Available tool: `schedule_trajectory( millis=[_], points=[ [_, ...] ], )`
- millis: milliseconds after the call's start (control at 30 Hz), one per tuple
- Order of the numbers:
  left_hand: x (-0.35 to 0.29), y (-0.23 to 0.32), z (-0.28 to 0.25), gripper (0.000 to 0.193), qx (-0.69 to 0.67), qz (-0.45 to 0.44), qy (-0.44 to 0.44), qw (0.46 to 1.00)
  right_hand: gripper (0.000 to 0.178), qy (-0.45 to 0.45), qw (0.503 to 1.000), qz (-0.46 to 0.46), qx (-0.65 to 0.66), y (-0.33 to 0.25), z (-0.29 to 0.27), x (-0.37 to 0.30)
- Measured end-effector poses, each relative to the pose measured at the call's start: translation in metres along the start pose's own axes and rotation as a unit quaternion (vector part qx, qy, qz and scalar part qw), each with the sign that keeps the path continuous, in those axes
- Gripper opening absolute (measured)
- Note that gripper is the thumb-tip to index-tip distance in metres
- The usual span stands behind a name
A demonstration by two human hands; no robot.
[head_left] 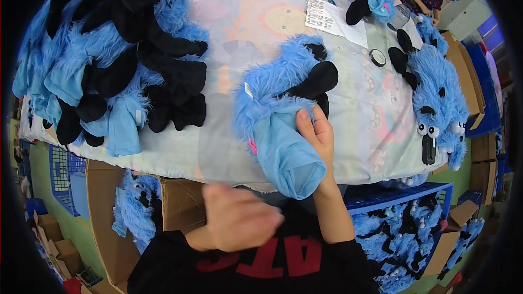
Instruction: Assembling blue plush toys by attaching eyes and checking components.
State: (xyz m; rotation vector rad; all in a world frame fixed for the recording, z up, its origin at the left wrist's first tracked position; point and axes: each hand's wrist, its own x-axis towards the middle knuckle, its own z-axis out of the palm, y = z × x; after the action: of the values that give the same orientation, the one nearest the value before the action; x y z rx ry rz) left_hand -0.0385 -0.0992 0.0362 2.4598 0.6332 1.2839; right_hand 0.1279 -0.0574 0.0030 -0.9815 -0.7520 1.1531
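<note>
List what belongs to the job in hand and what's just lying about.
In the job:
- furry blue toy
- its pale blue cloth, in the right hand
- left hand, blurred
- probably the heap of similar toys

Seemingly just lying about:
- printed paper
- black-rimmed disc
- black gadget

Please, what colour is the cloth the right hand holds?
The cloth is plain light blue, seen in the head view.

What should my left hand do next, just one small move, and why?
Probably bring your left hand up to the open end of the light blue cloth: your right hand alone holds the cloth, at its side, and that end faces you, while the left, blurred, is apart from it.
</note>
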Motion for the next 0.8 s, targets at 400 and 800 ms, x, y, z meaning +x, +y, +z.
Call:
schedule_trajectory(
  millis=[400, 800],
  points=[
    [0.018, -0.009, 0.029, 0.017, 0.166, -0.103, 0.034, 0.98, 0.018, 0.022, 0.996, -0.028, -0.079, 0.004, 0.0, -0.005],
    [0.007, 0.027, 0.04, 0.014, -0.185, 0.123, 0.055, 0.973, 0.02, 0.007, 0.999, 0.017, 0.028, 0.005, 0.0, 0.003]
  ],
)
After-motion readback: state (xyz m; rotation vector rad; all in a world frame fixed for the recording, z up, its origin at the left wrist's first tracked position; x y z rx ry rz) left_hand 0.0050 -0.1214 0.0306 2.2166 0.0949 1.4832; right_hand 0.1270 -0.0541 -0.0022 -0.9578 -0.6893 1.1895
